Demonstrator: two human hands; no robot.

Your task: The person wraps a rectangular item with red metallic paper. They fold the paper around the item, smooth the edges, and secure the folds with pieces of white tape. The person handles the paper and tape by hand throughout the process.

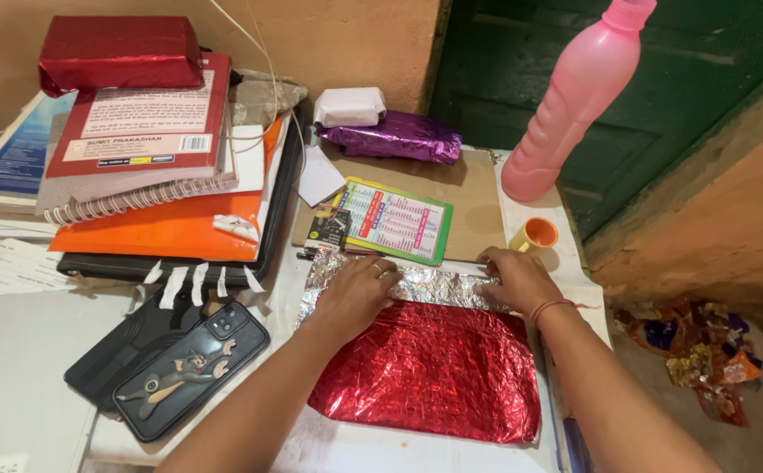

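Foil fills the middle of the head view: a red crinkled foil sheet (429,368) lies flat on the table (14,368), its top edge folded back to show a silver strip (399,282). Behind it a brown clipboard (460,197) carries a small green-bordered card (394,221) printed in coloured columns. Further back a purple foil package (394,136) rests with a white packet (349,106) on top, and a red wrapped box (119,52) crowns a stack of books (149,166) at the left. A pink bottle (574,101) stands at the right beside an orange cap (539,233). Two phones (171,359) lie left of the sheet, close to its edge; the sheet's right side runs near the table's edge, with bare table in front. The left hand (355,293) presses flat on the silver fold, fingers spread, gripping nothing. The right hand (517,278) also lies flat on the fold's right end, fingertips pushing down, nothing clasped.
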